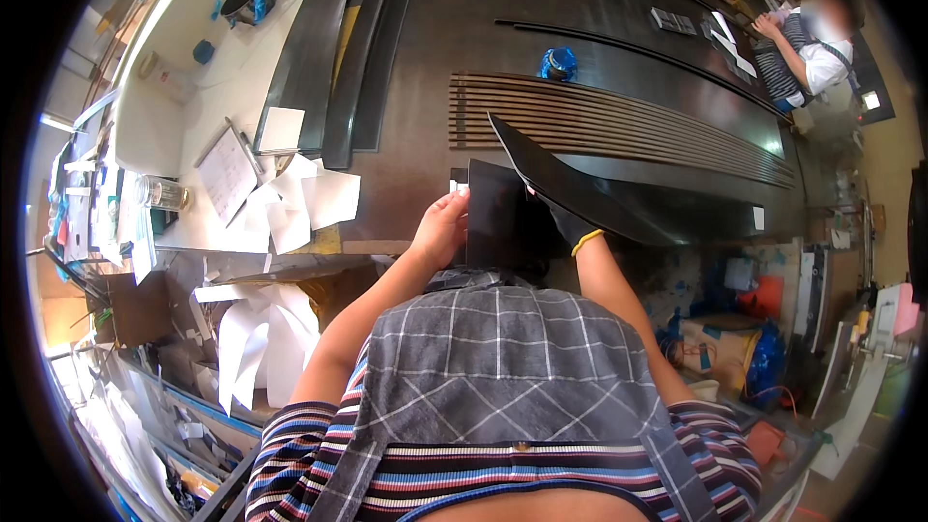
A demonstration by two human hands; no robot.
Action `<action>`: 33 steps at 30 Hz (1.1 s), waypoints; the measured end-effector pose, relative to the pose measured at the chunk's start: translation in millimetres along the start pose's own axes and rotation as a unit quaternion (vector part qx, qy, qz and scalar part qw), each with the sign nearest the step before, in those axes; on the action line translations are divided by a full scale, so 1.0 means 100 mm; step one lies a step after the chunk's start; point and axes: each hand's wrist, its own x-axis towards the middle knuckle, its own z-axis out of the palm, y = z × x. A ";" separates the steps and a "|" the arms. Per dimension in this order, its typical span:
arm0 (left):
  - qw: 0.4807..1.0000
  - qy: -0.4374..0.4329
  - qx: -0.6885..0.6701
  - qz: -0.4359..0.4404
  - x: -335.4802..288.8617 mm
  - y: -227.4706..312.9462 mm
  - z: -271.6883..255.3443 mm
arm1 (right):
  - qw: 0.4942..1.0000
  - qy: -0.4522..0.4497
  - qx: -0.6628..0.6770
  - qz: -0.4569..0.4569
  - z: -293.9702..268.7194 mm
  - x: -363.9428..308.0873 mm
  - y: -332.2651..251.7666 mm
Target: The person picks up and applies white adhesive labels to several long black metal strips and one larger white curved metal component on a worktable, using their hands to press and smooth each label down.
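My left hand [445, 229] is closed at the left edge of a dark, glossy panel [491, 198], its thumb and fingers pinched on a small white-and-black piece [459, 180]. My right hand [572, 225], in a dark glove with a yellow cuff, is largely hidden by a long black sheet [580, 195]. It grips that sheet from the near side, and the sheet's left end is lifted and curled above the table. Right of it, a small white label [759, 218] sits on black material. Just beyond lies a row of thin, parallel brown strips [580, 121].
The dark table [425, 87] carries long black strips [362, 58], a blue-wrapped roll [558, 64] and loose white papers [309, 198]. At left are a clipboard [229, 172] and a glass jar [162, 193]. A person [812, 48] works at the far right. A blue bag [764, 358] stands below, at right.
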 end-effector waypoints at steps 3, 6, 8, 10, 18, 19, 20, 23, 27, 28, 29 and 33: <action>0.996 -0.070 -0.059 -0.018 -0.03 0.02 0.10 | 1.000 0.007 -0.001 -0.001 -0.02 -0.02 0.01; 0.988 -0.066 -0.129 -0.062 -0.01 -0.02 0.13 | 1.000 0.013 -0.005 -0.004 -0.02 -0.03 0.01; 0.986 -0.065 -0.143 -0.046 0.03 -0.08 0.07 | 1.000 0.020 -0.009 -0.006 -0.02 -0.03 0.03; 0.993 -0.047 -0.102 -0.025 0.04 -0.08 0.03 | 1.000 0.026 -0.012 -0.008 0.00 -0.04 0.04; 0.953 0.191 0.151 0.180 0.14 -0.10 0.23 | 0.997 0.052 0.028 -0.041 0.04 -0.08 0.01; 0.938 0.214 0.183 0.203 0.14 -0.09 0.28 | 0.996 0.041 0.066 -0.034 0.02 -0.08 -0.05; 0.935 0.200 0.218 0.194 0.12 -0.08 0.26 | 0.990 0.002 0.143 -0.004 -0.06 -0.06 -0.20; 0.921 0.151 0.320 0.162 0.05 -0.02 0.19 | 0.933 -0.095 0.333 0.095 -0.44 -0.04 -0.63; 0.993 0.023 0.101 -0.063 -0.09 0.29 0.51 | 0.843 -0.205 0.462 0.183 -1.02 -0.34 -0.95; 0.994 -0.040 -0.020 -0.097 -0.11 0.32 0.61 | 0.821 -0.235 0.483 0.192 -1.16 -0.44 -0.95; 0.986 -0.093 -0.085 -0.110 -0.09 0.34 0.65 | 0.828 -0.254 0.459 0.198 -1.26 -0.54 -0.93; 0.987 -0.069 -0.058 -0.130 -0.02 0.49 0.88 | 0.878 -0.285 0.322 0.211 -1.43 -0.96 -0.77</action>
